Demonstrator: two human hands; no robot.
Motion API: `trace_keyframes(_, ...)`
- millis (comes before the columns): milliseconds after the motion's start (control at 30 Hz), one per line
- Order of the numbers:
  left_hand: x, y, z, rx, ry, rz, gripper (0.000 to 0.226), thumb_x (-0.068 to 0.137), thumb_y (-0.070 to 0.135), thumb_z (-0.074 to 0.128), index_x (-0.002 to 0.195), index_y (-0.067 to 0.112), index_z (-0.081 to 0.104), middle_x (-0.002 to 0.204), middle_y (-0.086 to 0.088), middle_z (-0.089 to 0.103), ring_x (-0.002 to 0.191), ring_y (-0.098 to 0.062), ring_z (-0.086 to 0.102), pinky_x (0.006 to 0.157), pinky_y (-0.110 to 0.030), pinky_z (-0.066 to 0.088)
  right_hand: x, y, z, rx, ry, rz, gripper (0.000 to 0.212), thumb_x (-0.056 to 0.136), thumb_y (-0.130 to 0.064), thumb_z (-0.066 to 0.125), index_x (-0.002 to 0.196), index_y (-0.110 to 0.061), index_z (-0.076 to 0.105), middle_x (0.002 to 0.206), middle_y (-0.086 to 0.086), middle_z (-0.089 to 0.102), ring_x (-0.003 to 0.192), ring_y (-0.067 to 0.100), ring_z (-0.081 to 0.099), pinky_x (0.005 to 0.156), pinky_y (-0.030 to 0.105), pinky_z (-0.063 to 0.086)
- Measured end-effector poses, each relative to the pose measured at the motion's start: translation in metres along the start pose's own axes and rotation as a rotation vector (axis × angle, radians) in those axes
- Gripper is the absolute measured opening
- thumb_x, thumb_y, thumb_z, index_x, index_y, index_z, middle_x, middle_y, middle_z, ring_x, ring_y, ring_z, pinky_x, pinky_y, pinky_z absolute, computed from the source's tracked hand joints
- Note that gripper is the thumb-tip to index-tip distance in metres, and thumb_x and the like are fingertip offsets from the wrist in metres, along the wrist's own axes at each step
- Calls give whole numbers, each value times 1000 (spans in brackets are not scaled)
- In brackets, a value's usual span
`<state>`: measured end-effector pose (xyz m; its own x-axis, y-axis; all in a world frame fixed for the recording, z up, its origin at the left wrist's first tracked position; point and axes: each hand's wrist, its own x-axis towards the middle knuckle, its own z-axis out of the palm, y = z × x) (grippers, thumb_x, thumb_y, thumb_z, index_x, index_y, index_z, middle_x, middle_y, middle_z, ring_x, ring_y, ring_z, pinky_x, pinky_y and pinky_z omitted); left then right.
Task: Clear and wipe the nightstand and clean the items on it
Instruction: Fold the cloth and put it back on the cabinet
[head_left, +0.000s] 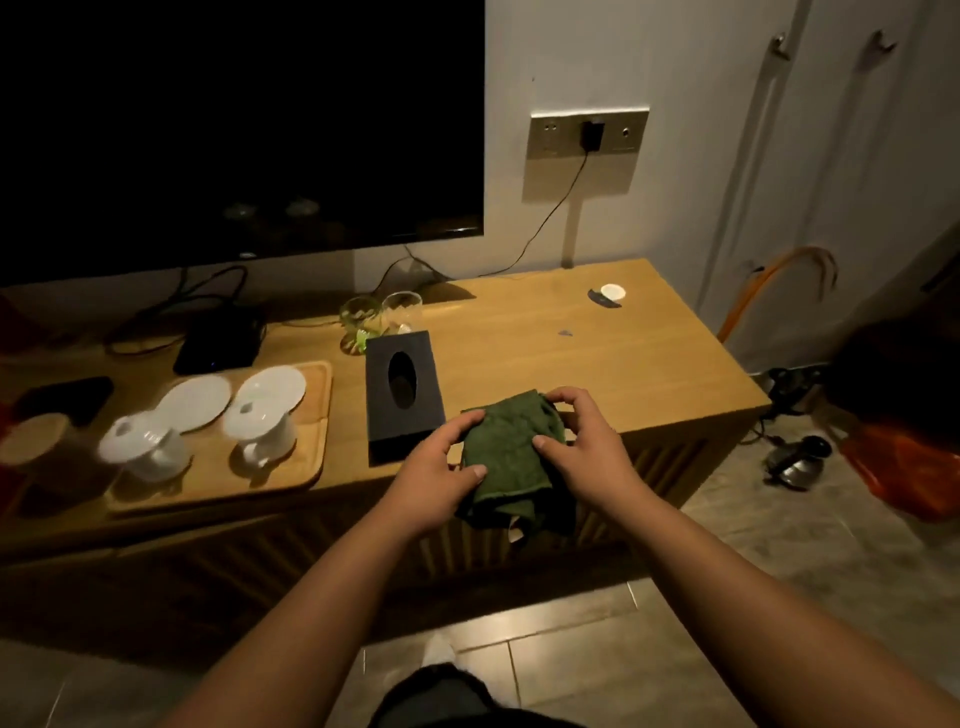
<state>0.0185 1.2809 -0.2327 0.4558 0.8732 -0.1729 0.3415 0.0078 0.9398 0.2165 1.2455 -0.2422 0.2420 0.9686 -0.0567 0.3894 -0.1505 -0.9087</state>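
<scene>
Both hands are on a dark green terry cloth (511, 457) bunched up at the front edge of the light wooden nightstand (597, 353), with part of it hanging down over the slatted front. The left hand (441, 467) has it from the left side: fingers curled over the top edge, thumb tucked in against the lower part, so it's a proper grip and not just resting there. The right hand (587, 447) is doing the same from the right, fingers hooked over the far top corner of the cloth and thumb pressing into the middle of it. Neither hand is spread flat, both are about half closed around the fabric.

Just left of the cloth, practically touching the left hand's fingers, sits a black rectangular tissue box (402, 395) with an oval slot on top. Behind that box are two clear drinking glasses (382, 317), one with a green tint. Further left there's a wooden tray (311, 457) holding two white ceramic cups (202, 441) turned upside down and two white saucers (234, 395). A small black box with cables (218, 340) is behind the tray.

On the right part of the top, well apart from the hands, is a small white round lid (613, 291) beside a dark scrap. A big dark TV screen (234, 119) hangs above.
</scene>
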Motion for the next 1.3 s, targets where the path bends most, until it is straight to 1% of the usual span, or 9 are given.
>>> trace_keyframes(100,70,-6,-18,73,-75,-3,61,92,3,60,143,28,39,134,10,44,89,7,60,67,-7,49,61,8,4,-72,28,41,44,90,-22,65,113,-48,38,116,-6,57,79,7,66,64,29,57)
trace_keyframes(267,164,-20,-28,55,-139,-90,64,91,2,60,145,29,37,134,10,43,77,3,65,61,-11,48,149,28,5,-167,37,103,42,91,-22,64,122,-39,41,125,2,59,81,11,64,62,21,48)
trace_keyframes(400,229,-47,-21,92,-123,-133,67,90,0,61,146,27,36,132,11,41,70,1,60,58,-12,47,214,59,12,-204,-24,144,44,91,-17,62,128,-32,43,127,8,59,99,26,64,79,37,54)
trace_keyframes(467,256,-64,-16,103,-97,-167,68,89,-1,62,146,26,36,132,9,42,76,-6,61,57,-11,46,243,77,16,-233,-69,154,46,91,-14,62,129,-31,42,127,9,59,99,27,64,79,37,53)
trace_keyframes(567,294,-88,-8,111,-55,-224,71,86,-3,63,147,23,36,144,0,42,115,-17,55,90,-23,52,283,103,22,-216,-144,179,50,90,-9,61,131,-29,41,129,9,57,100,27,64,82,42,55)
trace_keyframes(667,321,-107,-2,125,-15,-283,74,84,-3,64,147,22,34,141,-8,43,126,-23,47,105,-32,41,313,124,30,-182,-208,203,54,88,-4,61,132,-27,41,125,9,58,101,27,63,85,46,54)
trace_keyframes(967,338,-129,11,282,-12,-402,78,83,-3,60,151,16,26,146,-9,34,132,-20,38,98,-8,20,342,151,41,-326,-331,163,59,83,-1,65,135,-16,43,128,8,60,117,25,56,95,26,41)
trace_keyframes(1167,340,-123,17,680,-44,-433,74,89,16,55,150,36,18,145,-1,28,121,-27,37,94,-39,40,334,158,41,-534,-420,33,54,89,-15,60,139,-18,38,128,11,49,113,28,53,92,32,43)
trace_keyframes(1300,344,-116,14,827,-82,-452,76,89,25,60,148,40,15,145,-4,25,122,-30,34,89,-43,42,328,159,34,-755,-449,12,52,94,-36,52,140,-30,28,125,5,40,97,28,57,65,36,50)
